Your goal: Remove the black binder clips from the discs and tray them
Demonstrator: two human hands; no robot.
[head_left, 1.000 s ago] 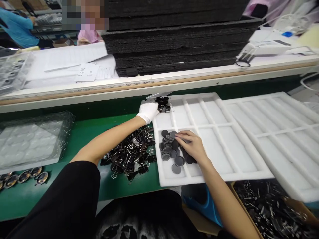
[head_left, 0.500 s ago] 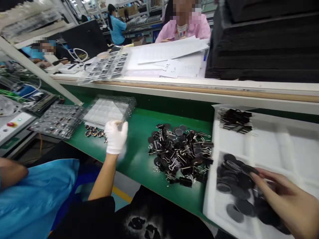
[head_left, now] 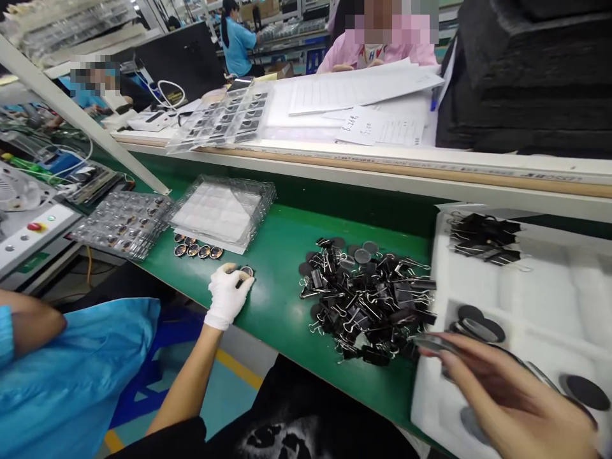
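My left hand (head_left: 228, 294), in a white glove, is closed with thumb and fingertips on a small round metal-rimmed part (head_left: 247, 272) low over the green bench. Several similar round parts (head_left: 198, 249) with coppery insides sit in rows just beyond it. My bare right hand (head_left: 507, 389) pinches a thin dark disc (head_left: 433, 343) between thumb and fingers, over the left rim of the white foam tray (head_left: 425, 395). Further disc edges show against the palm; how many is hidden. Loose dark discs (head_left: 478, 322) lie in the tray around this hand.
A heap of black binder clips (head_left: 368, 299) mixed with discs lies mid-bench, and more binder clips (head_left: 488, 237) in the tray. Clear plastic trays (head_left: 224, 210) are stacked at left. A shelf edge (head_left: 335, 167) runs across behind. A co-worker's blue sleeve (head_left: 71, 363) is close at left.
My left hand has moved from the rows of round parts toward the front edge, now with one in its fingertips. My right hand has come left from the disc pile to the tray's rim.
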